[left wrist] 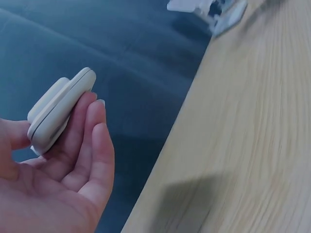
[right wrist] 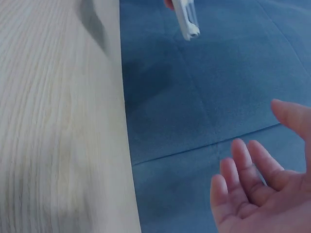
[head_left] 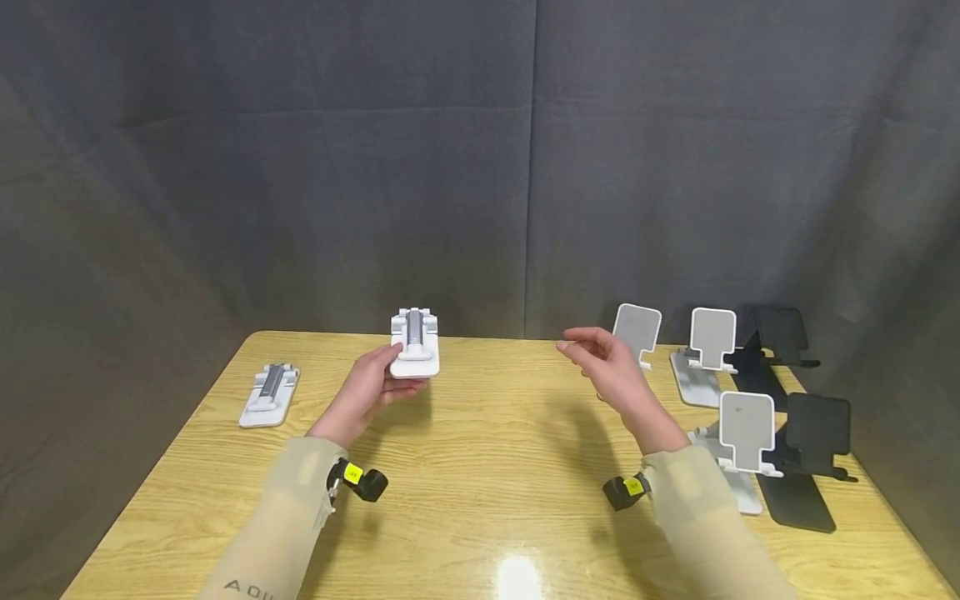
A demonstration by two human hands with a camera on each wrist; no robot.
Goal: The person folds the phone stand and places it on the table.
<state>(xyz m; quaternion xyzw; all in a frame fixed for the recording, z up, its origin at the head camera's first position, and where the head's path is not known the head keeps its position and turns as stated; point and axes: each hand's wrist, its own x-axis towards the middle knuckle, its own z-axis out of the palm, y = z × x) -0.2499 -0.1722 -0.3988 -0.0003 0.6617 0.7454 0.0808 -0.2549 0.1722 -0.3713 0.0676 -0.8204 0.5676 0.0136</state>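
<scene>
My left hand (head_left: 367, 390) grips a folded white phone stand (head_left: 416, 350) by its edge, raised above the table. In the left wrist view the stand (left wrist: 60, 109) shows edge-on, the thumb on one face and the fingers on the other. My right hand (head_left: 611, 371) hovers over the table at the right, holding nothing; in the right wrist view its fingers (right wrist: 248, 182) are loosely bent and apart from the thumb. Behind that hand stands an unfolded white phone stand (head_left: 637, 327) with a grey pad. A second folded white stand (head_left: 271, 395) lies at the table's left.
At the right of the wooden table (head_left: 480, 467) stand several unfolded phone stands, among them white ones (head_left: 747, 429) and black ones (head_left: 817, 429). A dark grey curtain (head_left: 480, 167) hangs behind the table's back edge. A light reflection shows near the front.
</scene>
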